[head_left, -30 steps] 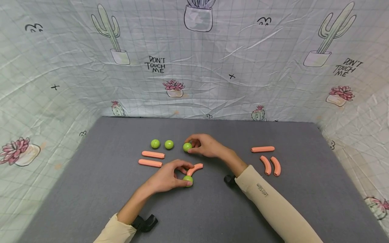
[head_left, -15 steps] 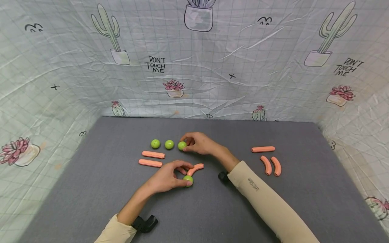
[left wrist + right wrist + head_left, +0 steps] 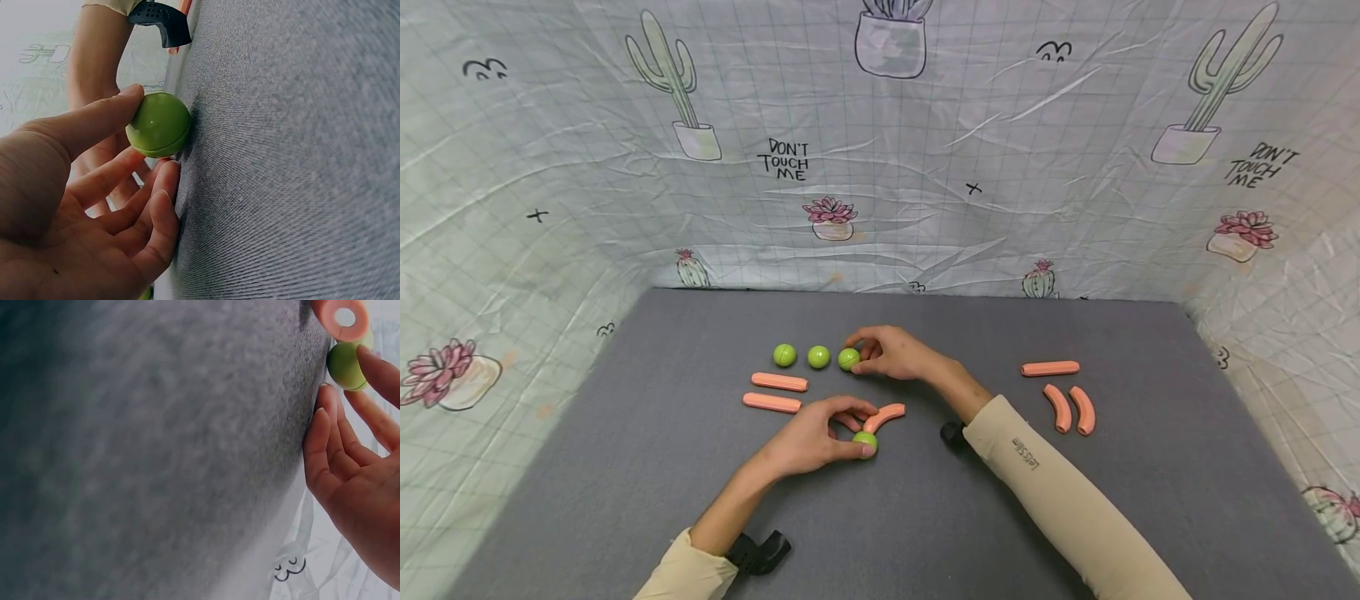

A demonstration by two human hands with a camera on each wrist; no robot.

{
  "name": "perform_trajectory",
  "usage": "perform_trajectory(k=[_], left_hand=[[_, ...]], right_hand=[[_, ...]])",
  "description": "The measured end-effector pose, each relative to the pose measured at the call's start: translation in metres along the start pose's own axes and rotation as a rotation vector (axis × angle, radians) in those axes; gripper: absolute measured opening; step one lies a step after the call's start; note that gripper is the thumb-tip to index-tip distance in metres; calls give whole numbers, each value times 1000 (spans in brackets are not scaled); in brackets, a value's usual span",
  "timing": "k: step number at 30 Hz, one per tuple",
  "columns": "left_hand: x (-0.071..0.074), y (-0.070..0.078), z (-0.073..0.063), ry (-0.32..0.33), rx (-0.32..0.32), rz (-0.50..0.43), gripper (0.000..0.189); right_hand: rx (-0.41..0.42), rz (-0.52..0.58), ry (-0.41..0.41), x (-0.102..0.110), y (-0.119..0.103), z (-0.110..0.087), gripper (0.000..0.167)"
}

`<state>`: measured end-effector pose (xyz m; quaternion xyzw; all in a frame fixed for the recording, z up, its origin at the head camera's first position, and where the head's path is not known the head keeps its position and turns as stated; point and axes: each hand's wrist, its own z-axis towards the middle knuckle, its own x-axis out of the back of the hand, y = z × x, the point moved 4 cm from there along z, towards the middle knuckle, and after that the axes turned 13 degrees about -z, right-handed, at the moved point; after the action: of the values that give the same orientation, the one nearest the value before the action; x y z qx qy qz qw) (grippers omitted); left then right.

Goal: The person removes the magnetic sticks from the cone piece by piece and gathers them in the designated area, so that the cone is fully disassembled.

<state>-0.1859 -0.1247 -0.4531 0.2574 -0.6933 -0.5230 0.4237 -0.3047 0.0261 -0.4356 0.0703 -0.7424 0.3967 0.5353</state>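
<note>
My left hand (image 3: pixel 814 435) pinches a small green ball (image 3: pixel 865 442) between thumb and fingers. In the left wrist view the thumb lies on this ball (image 3: pixel 159 125), close over the grey cloth. Beside it, near my left fingertips, lies a curved orange tube-like piece (image 3: pixel 887 414). Farther back, my right hand (image 3: pixel 897 354) pinches another green ball (image 3: pixel 849 359) at the right end of a row with two more green balls, a middle one (image 3: pixel 818 357) and a left one (image 3: pixel 785 355). The right wrist view shows the thumb tip on the held ball (image 3: pixel 345 365).
Two straight orange pieces, one behind (image 3: pixel 779 382) and one in front (image 3: pixel 772 402), lie left of my left hand. At the right are a straight piece (image 3: pixel 1050 368) and two curved ones, left (image 3: pixel 1057 408) and right (image 3: pixel 1082 411). A patterned curtain (image 3: pixel 925 183) encloses the grey tabletop (image 3: pixel 925 533).
My right hand has slid its ball leftward to the row, then stayed there over the last half second. The ball in my left hand has shifted slightly away from me.
</note>
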Motion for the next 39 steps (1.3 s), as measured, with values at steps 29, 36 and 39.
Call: perform_trajectory(k=[29,36,39], left_hand=[[-4,7,13,48,-21,18,38],[-5,7,17,78,-13,37,37],[-5,6,17,96,-12,40,37]], right_hand=[[-7,58,-17,10,27,-79,32],[40,60,-63,5,27,-94,27],[35,53,-68,4,26,-99,27]])
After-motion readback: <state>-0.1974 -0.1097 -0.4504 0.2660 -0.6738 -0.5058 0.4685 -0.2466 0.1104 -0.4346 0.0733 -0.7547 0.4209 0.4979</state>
